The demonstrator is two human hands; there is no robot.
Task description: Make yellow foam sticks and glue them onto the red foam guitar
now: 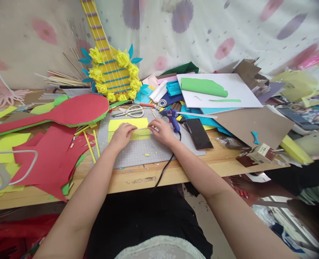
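My left hand (123,134) and my right hand (161,130) face each other above the grey cutting mat (132,154). The fingertips of both are closed on the ends of a thin pale strip (142,128), held level between them. Whether it is wood or paper cannot be made out. Beneath it, yellow paper (127,123) lies on the mat, partly covered by my hands. A blue glue gun (172,117) rests just beyond my right hand, its black cord running under my right forearm. Scissors (134,111) lie behind the paper.
A paper guitar with yellow flowers (116,77) leans at the back. Left lie a red guitar-shaped cutout (81,109) and red paper (49,158). A phone (199,133), a white board (218,100) and brown cardboard (252,124) are to the right. Another person's leg (267,190) shows lower right.
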